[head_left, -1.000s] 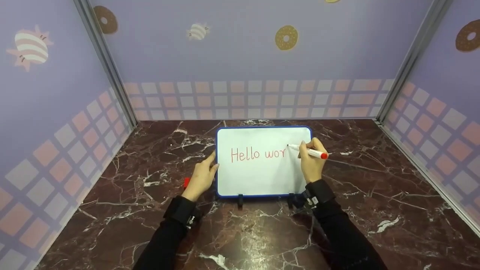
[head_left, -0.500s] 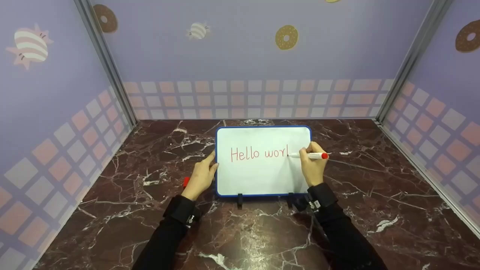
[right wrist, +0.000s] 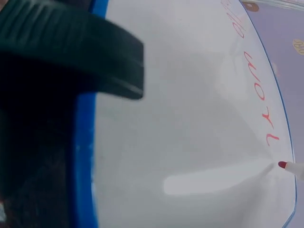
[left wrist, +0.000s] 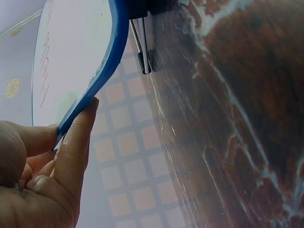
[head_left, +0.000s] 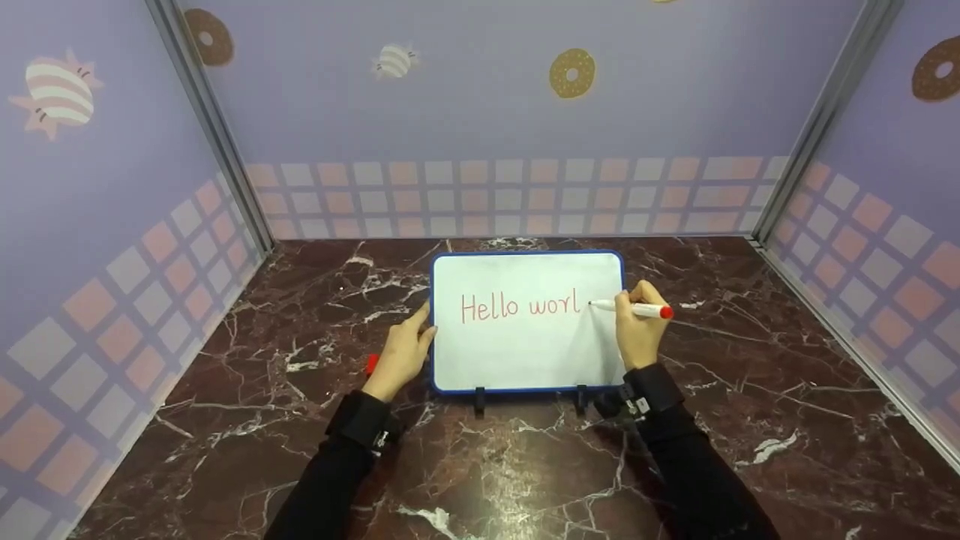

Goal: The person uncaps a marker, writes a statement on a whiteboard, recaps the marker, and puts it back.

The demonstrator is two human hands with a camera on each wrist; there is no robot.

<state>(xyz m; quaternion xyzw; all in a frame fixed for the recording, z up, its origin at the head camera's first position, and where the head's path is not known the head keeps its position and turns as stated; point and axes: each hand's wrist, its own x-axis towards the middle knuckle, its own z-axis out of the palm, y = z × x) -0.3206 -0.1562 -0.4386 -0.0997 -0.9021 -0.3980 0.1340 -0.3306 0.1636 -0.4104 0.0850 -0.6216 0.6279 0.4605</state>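
Observation:
A whiteboard point(head_left: 517, 352) with a blue frame leans upright on a small black stand point(head_left: 480, 401). Red handwriting point(head_left: 520, 307) across it reads "Hello worl". My left hand point(head_left: 403, 352) grips the board's left edge; in the left wrist view the thumb lies on the front face and fingers point(left wrist: 76, 152) on the back. Between thumb and fingers, my right hand point(head_left: 639, 326) pinches a white marker point(head_left: 611, 306) with a red end. Its red tip point(right wrist: 282, 165) points at the board just right of the "l". Whether the tip touches the surface I cannot tell.
A small red object point(head_left: 373, 364) lies on the dark marbled table point(head_left: 300, 420), partly behind my left wrist. Patterned purple walls point(head_left: 480, 112) enclose the table at the back and on both sides.
My right hand drew the "l" after "wor" with a downward stroke. Then the marker shifted a little right and up. The left hand has stayed on the board's edge.

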